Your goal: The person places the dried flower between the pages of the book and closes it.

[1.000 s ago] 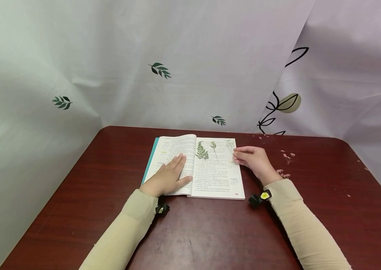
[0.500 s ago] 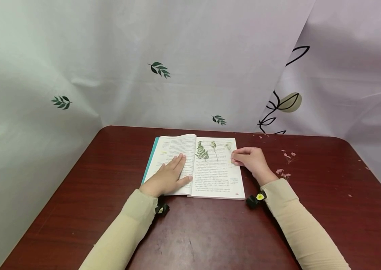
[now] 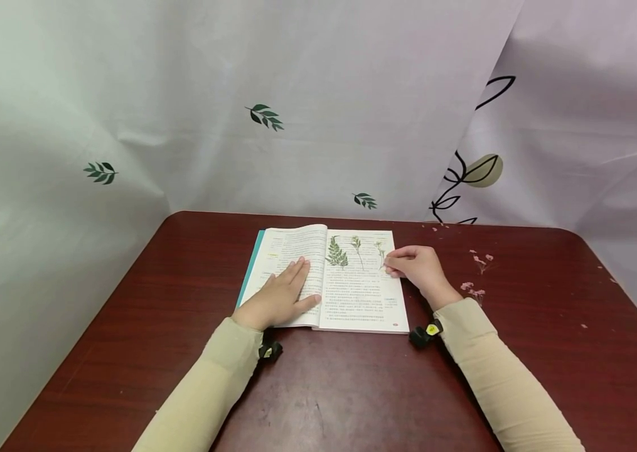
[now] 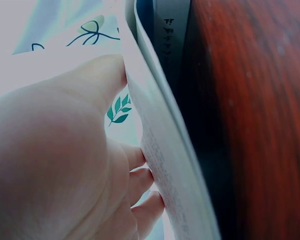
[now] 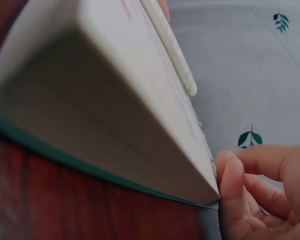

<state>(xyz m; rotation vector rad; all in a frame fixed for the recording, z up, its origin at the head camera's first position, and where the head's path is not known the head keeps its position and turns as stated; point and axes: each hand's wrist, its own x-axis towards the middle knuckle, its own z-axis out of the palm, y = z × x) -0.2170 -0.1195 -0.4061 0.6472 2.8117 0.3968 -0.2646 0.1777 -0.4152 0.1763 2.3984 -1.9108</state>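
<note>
An open book (image 3: 363,307) with a teal cover edge lies on the table. My left hand (image 3: 281,298) rests with straight fingers on its left page, and the left wrist view shows its fingertips touching the paper. On the right page lie a pressed fern leaf (image 3: 337,252) and a pressed flower sprig (image 3: 358,250). Right of them is a small pale flower sprig (image 3: 380,250). My right hand (image 3: 422,270) pinches its stem end between thumb and forefinger at the page's right edge. In the right wrist view the fingertips partly hide the stem.
Right of the book, small pink dried flower sprigs (image 3: 473,291) lie on the dark red table (image 3: 318,389). Tiny petals are scattered near the table's back edge. A pale curtain (image 3: 318,113) printed with leaves hangs behind and at the sides.
My right hand has moved slightly left, bringing the pale flower sprig further onto the right page beside the other two plants. The left hand has stayed in place.
</note>
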